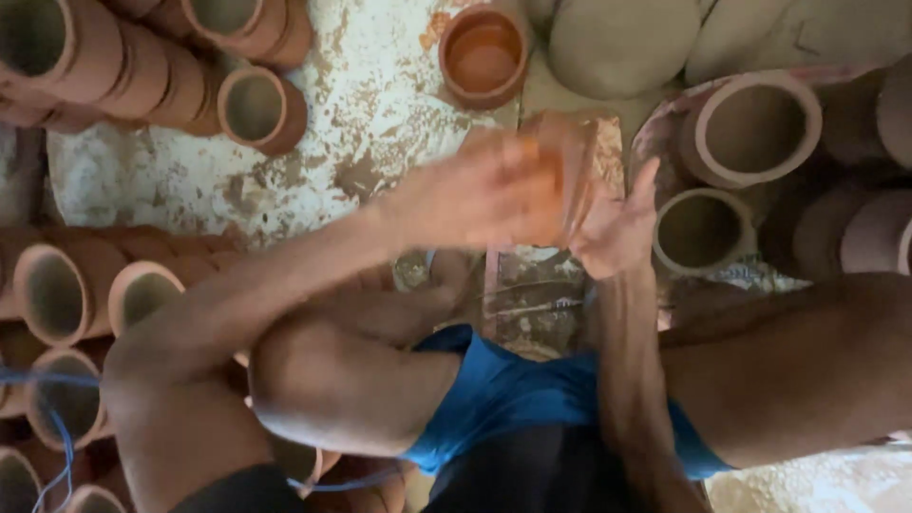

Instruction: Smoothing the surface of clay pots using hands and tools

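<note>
Both my hands hold a small orange-brown clay pot (570,152) up in front of me, blurred by motion. My left hand (480,195) wraps around its left side with the fingers curled over the rim. My right hand (619,226) presses its palm against the pot's right side, thumb pointing up. Below the pot my bare knees and blue shorts (518,389) fill the lower view.
Stacked terracotta cups (104,62) lie top left, more cups (57,294) at left. A bowl of orange slip (483,55) sits top centre on a mottled white floor (313,142). Larger open pots (752,128) and a smaller pot (701,231) stand at right; grey rounded clay forms (622,43) behind.
</note>
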